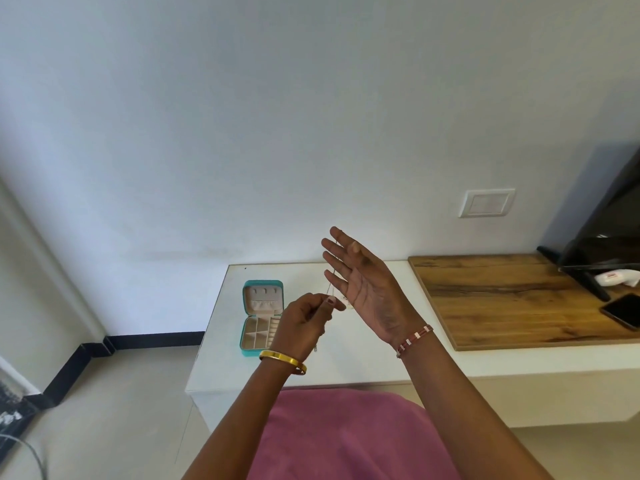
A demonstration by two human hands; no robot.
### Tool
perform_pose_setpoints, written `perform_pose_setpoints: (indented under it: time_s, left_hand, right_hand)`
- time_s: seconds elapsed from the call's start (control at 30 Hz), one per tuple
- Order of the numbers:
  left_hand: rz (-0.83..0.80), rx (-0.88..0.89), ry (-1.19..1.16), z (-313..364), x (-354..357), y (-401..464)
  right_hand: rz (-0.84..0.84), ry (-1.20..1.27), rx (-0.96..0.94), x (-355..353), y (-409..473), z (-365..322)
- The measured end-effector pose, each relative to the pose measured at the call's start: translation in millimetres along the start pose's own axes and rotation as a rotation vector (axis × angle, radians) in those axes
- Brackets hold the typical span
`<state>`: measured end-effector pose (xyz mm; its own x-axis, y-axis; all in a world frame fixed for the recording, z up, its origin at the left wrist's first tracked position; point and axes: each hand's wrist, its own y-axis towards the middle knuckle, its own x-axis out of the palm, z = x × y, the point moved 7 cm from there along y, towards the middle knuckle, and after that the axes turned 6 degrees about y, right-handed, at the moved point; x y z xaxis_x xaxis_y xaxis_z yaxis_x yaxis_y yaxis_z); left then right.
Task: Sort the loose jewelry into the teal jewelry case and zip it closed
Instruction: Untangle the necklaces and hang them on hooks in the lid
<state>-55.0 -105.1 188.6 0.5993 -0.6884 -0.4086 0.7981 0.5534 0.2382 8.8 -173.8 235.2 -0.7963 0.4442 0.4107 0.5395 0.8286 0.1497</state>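
While left hand point(304, 320) pinches chain point(329, 285), case point(262, 318) open near table edge point(197, 362).

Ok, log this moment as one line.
case: teal jewelry case open on white table | left hand pinches thin chain | right hand open, chain over fingers

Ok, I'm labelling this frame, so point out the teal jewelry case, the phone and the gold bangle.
teal jewelry case point(262, 318): head view, open tray half.
phone point(623, 310): head view, dark screen.
gold bangle point(282, 359): head view, band on left wrist.
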Motion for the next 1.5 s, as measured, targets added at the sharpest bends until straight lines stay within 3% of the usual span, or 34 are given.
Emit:
perform_pose_setpoints:
  time_s: [0.2,0.37,0.7,0.87,1.1,1.4,1.5]
  left_hand:
    - [0.000,0.017,0.005,5,-4,-3]
    - [-0.024,0.009,-0.051,7,-7,-3]
    - [0.009,-0.130,-0.246,-10,-9,-2]
    - [-0.041,-0.254,-0.477,-19,-1,-3]
    - [-0.019,-0.363,-0.642,-27,-1,-3]
    - [0.014,-0.595,-0.597,-51,2,-13]
    - [0.029,-0.583,-0.526,-51,2,-14]
  right_hand:
    - [0.132,-0.417,0.074,-24,-3,2]
    - [0.128,-0.646,0.200,-44,-6,23]
    - [0.038,-0.696,0.288,-48,-16,39]
    - [-0.058,-0.514,0.303,-39,-22,50]
    - [0.073,-0.556,0.174,-41,-20,49]
    - [0.077,-0.387,0.193,-38,-15,43]
    - [0.072,-0.442,0.243,-37,-14,44]
